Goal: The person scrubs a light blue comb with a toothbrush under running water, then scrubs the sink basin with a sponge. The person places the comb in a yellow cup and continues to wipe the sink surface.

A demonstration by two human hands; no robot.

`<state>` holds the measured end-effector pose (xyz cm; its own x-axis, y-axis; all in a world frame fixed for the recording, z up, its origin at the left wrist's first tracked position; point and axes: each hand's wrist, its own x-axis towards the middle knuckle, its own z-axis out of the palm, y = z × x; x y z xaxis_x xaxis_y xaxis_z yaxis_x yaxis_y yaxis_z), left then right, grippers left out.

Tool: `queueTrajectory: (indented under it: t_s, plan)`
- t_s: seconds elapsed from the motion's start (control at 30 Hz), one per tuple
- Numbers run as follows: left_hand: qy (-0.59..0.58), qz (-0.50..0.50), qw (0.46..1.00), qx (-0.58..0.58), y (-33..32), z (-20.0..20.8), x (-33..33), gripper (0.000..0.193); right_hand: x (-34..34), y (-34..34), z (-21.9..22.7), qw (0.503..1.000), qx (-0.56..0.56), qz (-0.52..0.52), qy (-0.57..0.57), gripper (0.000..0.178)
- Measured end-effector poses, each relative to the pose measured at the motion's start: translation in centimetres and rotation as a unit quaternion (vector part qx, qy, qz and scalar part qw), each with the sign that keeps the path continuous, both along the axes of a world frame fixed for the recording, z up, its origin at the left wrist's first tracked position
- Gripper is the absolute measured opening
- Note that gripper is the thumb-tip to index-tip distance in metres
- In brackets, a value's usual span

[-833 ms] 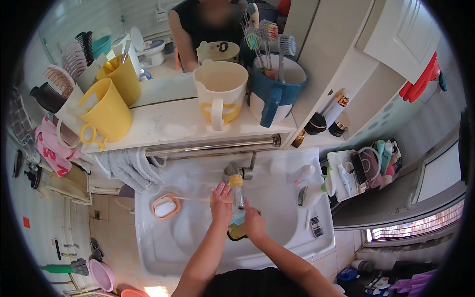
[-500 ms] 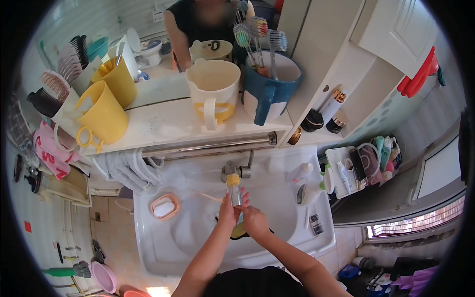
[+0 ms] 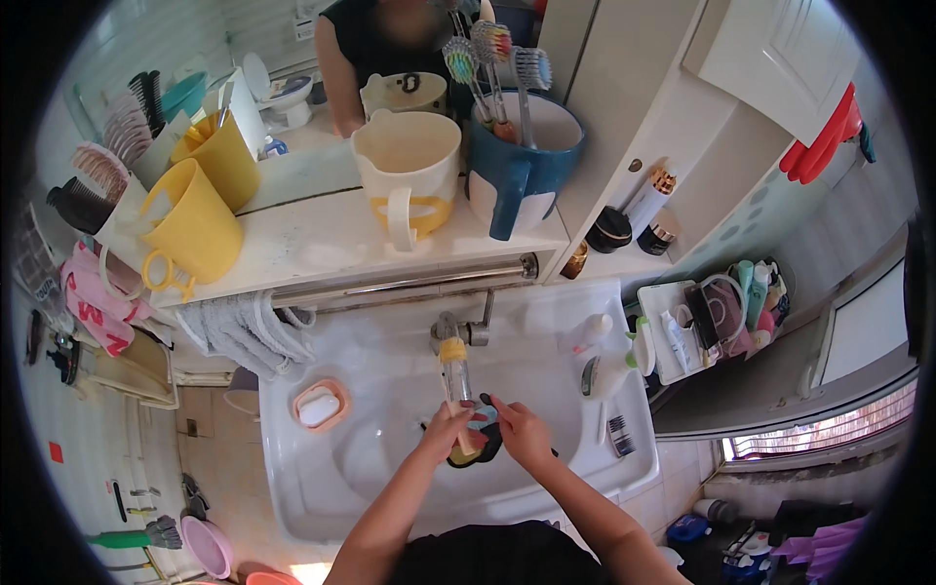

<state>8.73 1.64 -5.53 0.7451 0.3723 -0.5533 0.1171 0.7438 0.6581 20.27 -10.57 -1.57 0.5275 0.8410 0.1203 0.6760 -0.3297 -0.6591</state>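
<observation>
The pale stick (image 3: 465, 443) has swung from 9 o'clock to a line running roughly 11 to 5, and the right hand (image 3: 524, 436) has drawn off toward 3. The step seems to be handling it at the tap (image 3: 454, 353); the next move likely calls for a steady left grip. The left hand (image 3: 448, 429) pinches the stick, which passes through its fingers. The right hand's fingers curl beside a dark tip (image 3: 486, 399); whether they pinch it, I cannot tell.
</observation>
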Motion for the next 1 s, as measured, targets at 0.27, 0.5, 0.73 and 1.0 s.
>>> queueTrajectory:
  t_s: [0.27,0.5,0.73,1.0]
  plan:
    - [0.066,-0.082,0.994,-0.020,0.8,4.7,-4.1,0.018,-2.4,2.3,-0.7,0.974,0.030,0.211,-0.072,0.048]
    - [0.028,-0.156,0.984,-0.077,1.0,6.5,-5.3,0.028,-0.6,3.4,-2.2,0.984,0.034,0.118,-0.130,0.053]
    - [0.025,-0.216,0.973,-0.084,0.9,6.4,-5.0,0.033,1.8,4.8,-5.2,0.992,0.086,-0.039,0.082,0.024]
    - [0.050,-0.197,0.978,0.040,3.0,5.1,-3.3,0.046,-0.5,6.8,-1.1,0.729,0.026,-0.001,0.685,0.020]
